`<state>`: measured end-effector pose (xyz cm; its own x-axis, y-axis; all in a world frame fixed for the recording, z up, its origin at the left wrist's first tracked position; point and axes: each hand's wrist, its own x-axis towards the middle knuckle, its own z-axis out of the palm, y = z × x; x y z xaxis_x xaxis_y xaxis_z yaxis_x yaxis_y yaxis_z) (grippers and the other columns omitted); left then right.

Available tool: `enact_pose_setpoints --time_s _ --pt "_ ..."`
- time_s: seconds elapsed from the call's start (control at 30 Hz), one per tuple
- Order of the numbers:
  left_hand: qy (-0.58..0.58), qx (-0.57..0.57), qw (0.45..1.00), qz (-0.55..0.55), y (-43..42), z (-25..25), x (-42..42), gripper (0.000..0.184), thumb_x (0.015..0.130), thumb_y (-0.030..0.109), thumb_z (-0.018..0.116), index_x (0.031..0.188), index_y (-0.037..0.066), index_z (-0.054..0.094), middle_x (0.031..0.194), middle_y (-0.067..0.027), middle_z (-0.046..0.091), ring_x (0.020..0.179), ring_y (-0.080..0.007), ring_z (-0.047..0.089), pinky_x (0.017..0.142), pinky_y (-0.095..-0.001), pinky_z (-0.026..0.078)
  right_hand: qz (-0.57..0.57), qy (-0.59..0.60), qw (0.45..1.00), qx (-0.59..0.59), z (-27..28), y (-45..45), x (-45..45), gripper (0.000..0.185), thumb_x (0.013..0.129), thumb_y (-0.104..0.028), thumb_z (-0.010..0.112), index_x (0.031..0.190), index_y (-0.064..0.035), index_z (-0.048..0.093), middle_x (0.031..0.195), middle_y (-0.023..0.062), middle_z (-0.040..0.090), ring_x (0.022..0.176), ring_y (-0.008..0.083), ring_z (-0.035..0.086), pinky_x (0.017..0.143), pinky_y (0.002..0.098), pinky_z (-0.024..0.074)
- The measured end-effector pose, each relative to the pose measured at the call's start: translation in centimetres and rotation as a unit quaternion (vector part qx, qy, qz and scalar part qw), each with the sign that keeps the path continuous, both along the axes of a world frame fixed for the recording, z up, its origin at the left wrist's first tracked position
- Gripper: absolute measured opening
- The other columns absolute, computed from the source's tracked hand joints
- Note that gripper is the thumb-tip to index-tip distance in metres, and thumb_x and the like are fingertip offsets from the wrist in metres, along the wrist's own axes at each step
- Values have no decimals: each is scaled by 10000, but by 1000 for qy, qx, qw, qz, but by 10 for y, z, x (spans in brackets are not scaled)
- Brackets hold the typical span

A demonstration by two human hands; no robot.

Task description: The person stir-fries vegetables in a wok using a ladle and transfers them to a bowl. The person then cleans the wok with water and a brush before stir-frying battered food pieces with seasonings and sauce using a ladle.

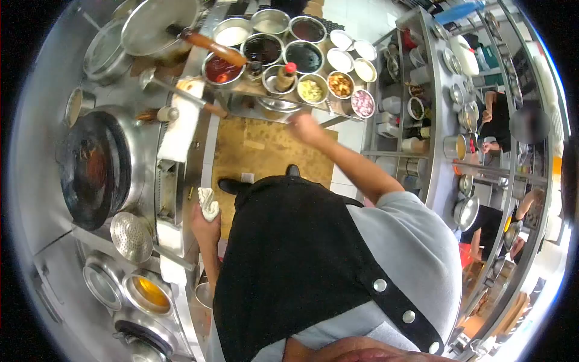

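My left hand, low beside the stove's front edge, is closed around a folded white cloth. Ahead of me, my right hand is stretched out just below the near edge of the ingredient table. Motion blurs its fingers, so I cannot see whether it holds anything. Closest to it are a bowl of chopped yellow-green pieces, a bowl of diced purple-white onion and a red-capped bottle standing in a metal bowl.
On the left, a dark wok sits on the stove, with a skimmer and a pot of yellow liquid nearby. A ladle lies across the stove edge. Metal shelving stands on the right; two people work beyond it.
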<state>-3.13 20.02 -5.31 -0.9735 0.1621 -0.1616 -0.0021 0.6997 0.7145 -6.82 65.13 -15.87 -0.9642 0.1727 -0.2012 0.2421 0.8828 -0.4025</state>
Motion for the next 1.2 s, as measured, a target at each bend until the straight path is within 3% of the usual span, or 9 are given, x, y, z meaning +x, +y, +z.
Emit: enact_pose_setpoints --time_s 0.1,0.37,0.53,0.63,0.77,0.9,0.97,1.07,1.2 --pt "5 -28 999 -31 46 -9 12 452 794 176 795 1175 0 629 1069 -236 657 1016 -459 639 896 -482 513 -202 7 979 39 -1 137 4 189 867 -168 665 992 -73 771 950 235 738 940 395 717 840 501 559" --pt "-2 -42 994 -98 95 -13 75 501 776 172 815 1218 25 628 1108 -227 666 1050 -454 639 893 -474 522 -157 -138 971 112 20 211 -52 343 889 -268 673 1152 -62 749 1227 181 729 1168 321 696 989 441 553" --pt "-1 -112 994 1 67 -9 116 485 819 264 783 1222 41 632 1153 -229 662 1087 -445 632 915 -481 517 -54 8 996 66 -66 257 -55 286 858 -308 681 983 -55 725 975 228 733 925 435 700 816 530 552" --pt "-85 -120 986 83 72 18 117 465 838 265 771 1223 45 634 1169 -231 662 1092 -445 634 924 -490 515 -87 8 993 78 3 226 -45 342 922 -341 617 1023 -43 751 1014 229 744 968 426 713 832 509 564" --pt "-96 -107 987 75 63 15 106 432 857 263 744 1222 58 636 1189 -228 670 1129 -426 637 936 -480 514 -128 -3 982 136 -33 251 -50 359 913 -286 577 934 18 768 956 282 735 949 445 723 865 507 567" --pt "-61 -39 994 81 43 -4 94 385 861 260 728 1173 55 636 1160 -223 674 1093 -431 647 918 -492 520 -80 88 983 140 -38 282 -47 322 857 -251 683 863 64 747 808 247 737 721 385 726 659 472 590" --pt "-71 -36 994 81 28 -6 86 359 866 266 721 1147 60 635 1127 -216 674 1061 -438 650 892 -495 526 -293 42 926 -236 5 259 -50 236 833 -153 734 897 74 736 742 156 718 615 235 686 510 358 548" --pt "-44 -2 995 93 2 -10 69 333 873 270 713 1120 61 631 1083 -213 671 1022 -447 652 858 -499 532 -253 112 921 -273 71 183 -70 251 919 -119 718 1103 50 700 786 82 700 622 138 649 498 283 529" --pt "-54 -6 995 86 -37 2 37 341 873 280 714 1116 57 626 1081 -228 667 1037 -450 646 870 -502 529 -19 -8 932 -363 154 -33 -146 113 923 -79 705 986 13 723 780 18 677 619 94 614 544 250 506"
